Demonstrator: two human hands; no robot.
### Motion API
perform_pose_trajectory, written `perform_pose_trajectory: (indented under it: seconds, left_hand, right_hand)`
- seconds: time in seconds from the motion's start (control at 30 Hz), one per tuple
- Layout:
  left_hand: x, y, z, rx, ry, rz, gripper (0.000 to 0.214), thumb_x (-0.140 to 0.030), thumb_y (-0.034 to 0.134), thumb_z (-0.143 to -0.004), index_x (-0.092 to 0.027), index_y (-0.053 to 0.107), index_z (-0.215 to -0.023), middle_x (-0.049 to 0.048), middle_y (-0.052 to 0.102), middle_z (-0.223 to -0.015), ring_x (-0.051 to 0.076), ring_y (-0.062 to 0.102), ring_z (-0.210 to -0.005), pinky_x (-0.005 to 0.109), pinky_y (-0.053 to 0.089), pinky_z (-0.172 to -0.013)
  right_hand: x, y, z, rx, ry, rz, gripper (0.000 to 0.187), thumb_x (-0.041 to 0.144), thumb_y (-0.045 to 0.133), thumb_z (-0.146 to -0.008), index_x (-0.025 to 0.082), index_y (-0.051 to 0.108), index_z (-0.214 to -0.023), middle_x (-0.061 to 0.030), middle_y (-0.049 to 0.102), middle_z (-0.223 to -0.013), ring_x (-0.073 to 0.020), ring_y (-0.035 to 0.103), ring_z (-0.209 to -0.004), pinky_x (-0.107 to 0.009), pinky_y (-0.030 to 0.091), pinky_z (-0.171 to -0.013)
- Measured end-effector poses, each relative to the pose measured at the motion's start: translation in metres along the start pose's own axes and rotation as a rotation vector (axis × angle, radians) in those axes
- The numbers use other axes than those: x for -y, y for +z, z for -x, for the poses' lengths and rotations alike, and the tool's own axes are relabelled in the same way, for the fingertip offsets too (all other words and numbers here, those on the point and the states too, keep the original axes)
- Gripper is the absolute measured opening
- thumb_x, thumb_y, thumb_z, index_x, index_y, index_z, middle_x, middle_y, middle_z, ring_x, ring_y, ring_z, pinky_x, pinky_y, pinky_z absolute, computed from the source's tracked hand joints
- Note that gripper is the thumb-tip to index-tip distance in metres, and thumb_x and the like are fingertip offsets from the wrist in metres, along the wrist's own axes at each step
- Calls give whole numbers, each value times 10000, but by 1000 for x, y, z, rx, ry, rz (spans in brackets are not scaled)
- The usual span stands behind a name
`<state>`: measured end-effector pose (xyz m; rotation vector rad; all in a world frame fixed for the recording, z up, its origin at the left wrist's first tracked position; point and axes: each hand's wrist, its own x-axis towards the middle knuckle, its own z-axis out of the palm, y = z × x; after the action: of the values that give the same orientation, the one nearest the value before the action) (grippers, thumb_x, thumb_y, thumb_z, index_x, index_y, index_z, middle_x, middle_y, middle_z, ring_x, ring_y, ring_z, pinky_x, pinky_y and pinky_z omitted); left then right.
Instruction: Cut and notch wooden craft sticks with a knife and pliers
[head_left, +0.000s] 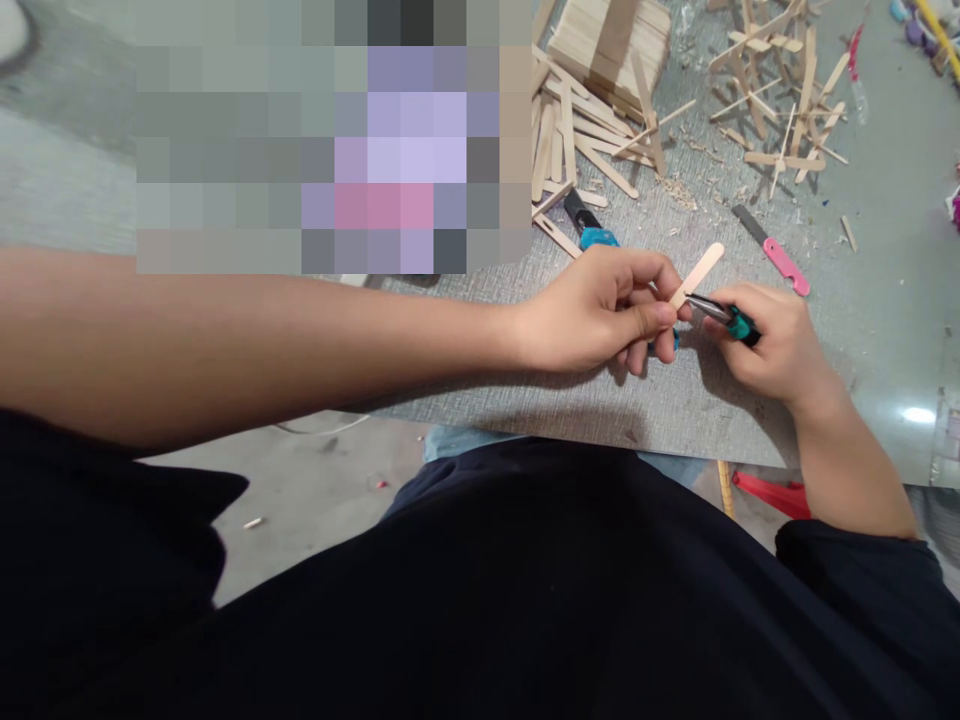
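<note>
Between the thumb and fingers of my left hand point(604, 312) is a wooden craft stick point(703, 270), tilted up to the right. My right hand point(780, 340) grips a pair of pliers point(731, 318) with dark and teal handles. The metal jaws meet the stick close to my left fingertips; whether they are clamped on it I cannot tell. Just behind my left hand lies a blue and black tool point(592, 228), partly covered by the hand. A pink-handled folding knife point(776, 255) rests on the table beyond my right hand.
A stacked bundle of craft sticks point(611, 50) stands at the back, with loose sticks point(566, 130) around it. Joined sticks point(784, 100) and wood shavings point(679, 190) lie to the right. The grey table's front edge point(585, 440) runs before my body. A pixelated block hides the upper left.
</note>
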<state>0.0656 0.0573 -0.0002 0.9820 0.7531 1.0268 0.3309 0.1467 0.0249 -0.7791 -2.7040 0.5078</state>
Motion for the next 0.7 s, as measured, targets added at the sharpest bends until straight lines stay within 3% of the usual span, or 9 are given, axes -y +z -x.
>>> perform_pose_trajectory:
  seconds: [0.27,0.5,0.7]
  left_hand:
    - [0,1,-1,-5,8,-13,201,-215,877,-1027,-192,687,-966,10,816,-718,114,688,-453,201,542,-433]
    - [5,-1,2,-26,69,-107,215,-297,849,-1060,-217,667,-979,11,827,-775,91,647,-485,208,510,-465]
    - [3,-5,7,-192,244,-353,193,-244,917,-950,-241,731,-1003,8,787,-831,124,648,-653,256,506,-561]
  right_hand:
    - [-1,0,0,-6,5,18,95,268,695,-993,264,774,-1047,-34,821,-896,-227,714,-768,-391,510,-753]
    - [1,3,2,-48,23,84,87,258,677,-960,272,757,-991,-29,800,-841,-233,712,-743,-393,513,-726]
    - [5,-2,2,23,68,67,111,339,720,-1001,271,779,-934,-38,828,-842,-231,717,-709,-410,528,-705]
